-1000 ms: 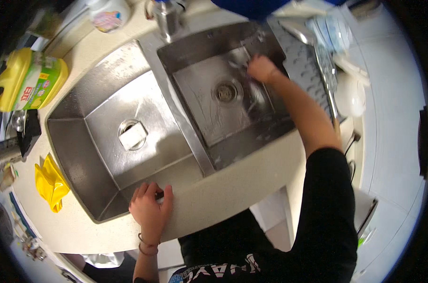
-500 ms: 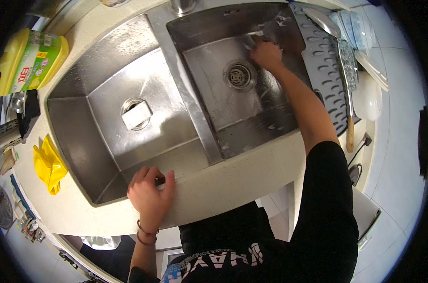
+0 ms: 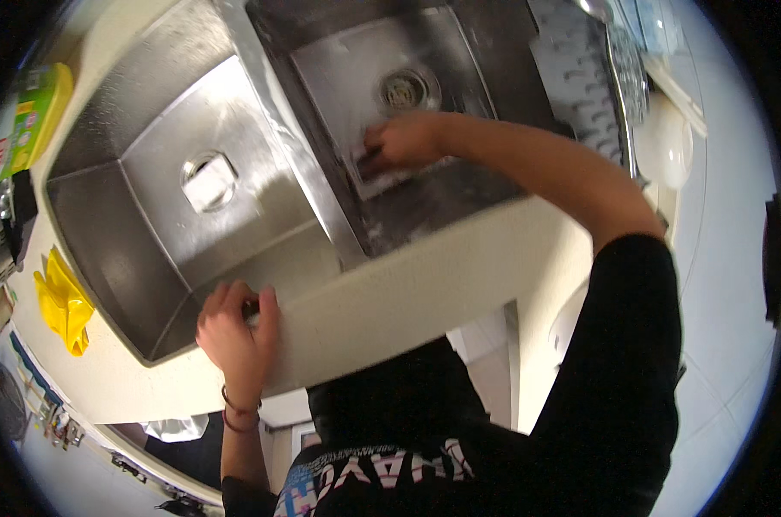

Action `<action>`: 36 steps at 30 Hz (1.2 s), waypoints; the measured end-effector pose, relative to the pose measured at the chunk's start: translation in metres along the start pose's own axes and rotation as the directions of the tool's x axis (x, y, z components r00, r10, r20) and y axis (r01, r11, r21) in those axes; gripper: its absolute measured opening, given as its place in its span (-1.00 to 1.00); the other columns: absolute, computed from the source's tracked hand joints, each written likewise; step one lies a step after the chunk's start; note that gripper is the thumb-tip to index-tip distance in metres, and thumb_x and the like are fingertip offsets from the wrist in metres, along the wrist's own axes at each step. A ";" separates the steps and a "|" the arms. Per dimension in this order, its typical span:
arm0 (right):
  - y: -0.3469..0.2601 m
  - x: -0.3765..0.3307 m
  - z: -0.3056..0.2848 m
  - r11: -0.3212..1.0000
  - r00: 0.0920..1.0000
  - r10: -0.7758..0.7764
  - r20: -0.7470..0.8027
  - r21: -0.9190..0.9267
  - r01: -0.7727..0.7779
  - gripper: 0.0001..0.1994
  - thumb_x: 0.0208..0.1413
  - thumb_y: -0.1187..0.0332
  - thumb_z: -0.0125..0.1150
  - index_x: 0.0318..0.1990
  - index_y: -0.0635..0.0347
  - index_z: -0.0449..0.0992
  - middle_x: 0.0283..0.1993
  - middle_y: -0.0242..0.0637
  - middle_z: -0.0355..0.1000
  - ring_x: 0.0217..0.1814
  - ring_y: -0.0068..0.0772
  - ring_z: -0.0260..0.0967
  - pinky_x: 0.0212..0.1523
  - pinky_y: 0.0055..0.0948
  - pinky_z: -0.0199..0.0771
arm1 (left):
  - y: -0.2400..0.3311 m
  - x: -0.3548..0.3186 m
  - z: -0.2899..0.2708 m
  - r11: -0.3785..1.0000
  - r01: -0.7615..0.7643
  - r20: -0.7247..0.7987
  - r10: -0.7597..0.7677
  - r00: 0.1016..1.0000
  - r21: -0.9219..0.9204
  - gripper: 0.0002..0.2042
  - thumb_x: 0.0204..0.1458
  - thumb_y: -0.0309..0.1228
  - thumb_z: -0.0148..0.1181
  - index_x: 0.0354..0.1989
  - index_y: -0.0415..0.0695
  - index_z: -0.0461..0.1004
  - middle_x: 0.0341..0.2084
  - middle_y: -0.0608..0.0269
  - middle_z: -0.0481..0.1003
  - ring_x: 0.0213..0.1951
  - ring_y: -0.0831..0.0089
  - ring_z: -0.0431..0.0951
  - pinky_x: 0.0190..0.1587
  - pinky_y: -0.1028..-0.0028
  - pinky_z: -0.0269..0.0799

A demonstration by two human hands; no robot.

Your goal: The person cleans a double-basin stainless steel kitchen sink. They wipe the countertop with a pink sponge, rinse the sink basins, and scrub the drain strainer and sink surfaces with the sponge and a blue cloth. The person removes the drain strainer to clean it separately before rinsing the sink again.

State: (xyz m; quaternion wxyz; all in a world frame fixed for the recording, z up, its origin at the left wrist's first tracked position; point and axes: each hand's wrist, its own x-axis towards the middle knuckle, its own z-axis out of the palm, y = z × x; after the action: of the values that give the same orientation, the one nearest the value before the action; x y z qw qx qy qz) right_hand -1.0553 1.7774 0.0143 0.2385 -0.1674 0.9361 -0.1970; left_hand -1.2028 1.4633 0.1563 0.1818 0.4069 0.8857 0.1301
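Right hand (image 3: 403, 140): a dark pad (image 3: 371, 164) is being grasped and pressed on the right basin (image 3: 339, 69) floor, at 7 o'clock from the drain (image 3: 405, 89).
Left hand (image 3: 235, 327): the sink's front rim (image 3: 339, 302) is being clenched at the desk (image 3: 425, 293) edge.
Gloves (image 3: 63, 302): yellow, lying at 9 o'clock.

One package shows: a yellow-green plastic bottle (image 3: 30, 121) lying on its side on the table (image 3: 407, 302) at the far left, just beside the outer rim of the left sink basin (image 3: 149, 112). It is flattish with rounded edges and carries a label (image 3: 11, 142) in green, red and white. Only part of it is visible, bent by the picture's rim. No signs or screens can be made out.
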 end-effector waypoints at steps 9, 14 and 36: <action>-0.006 0.024 0.014 0.979 0.995 -0.072 0.071 -0.187 0.084 -0.79 0.10 0.26 0.08 -0.16 0.06 0.55 -0.10 -0.16 0.46 -0.01 -0.13 0.42 0.01 -0.19 0.48 | 0.002 0.000 0.000 0.999 -0.045 0.017 0.046 0.999 -0.017 -0.73 -0.08 -0.27 0.24 -0.65 -0.15 0.36 -0.68 0.26 0.34 -0.57 0.25 0.41 -0.52 0.34 0.26; 0.013 0.028 0.009 0.962 0.961 0.249 -0.120 -0.082 -0.260 -0.74 0.12 0.22 0.10 -0.09 0.04 0.55 -0.10 -0.17 0.46 0.00 -0.15 0.42 -0.01 -0.22 0.47 | 0.002 0.002 -0.001 0.999 -0.032 0.015 0.032 0.999 -0.014 -0.72 -0.07 -0.26 0.24 -0.65 -0.15 0.37 -0.67 0.26 0.35 -0.57 0.23 0.41 -0.51 0.34 0.26; 0.049 -0.064 -0.022 0.354 0.303 0.914 -0.269 0.165 -0.921 -0.66 0.11 0.12 0.12 -0.14 0.19 0.51 -0.16 -0.03 0.50 -0.11 0.03 0.50 -0.17 -0.09 0.53 | 0.004 0.005 -0.003 0.999 -0.024 0.001 0.024 1.000 -0.035 -0.70 -0.11 -0.25 0.26 -0.70 -0.13 0.35 -0.68 0.28 0.35 -0.57 0.24 0.39 -0.50 0.33 0.26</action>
State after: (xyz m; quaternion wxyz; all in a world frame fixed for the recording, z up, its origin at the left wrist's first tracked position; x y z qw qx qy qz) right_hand -1.0244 1.8526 0.0348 0.1533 0.4257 0.8909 -0.0405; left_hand -1.2043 1.4695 0.1598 0.1878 0.4143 0.8783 0.1474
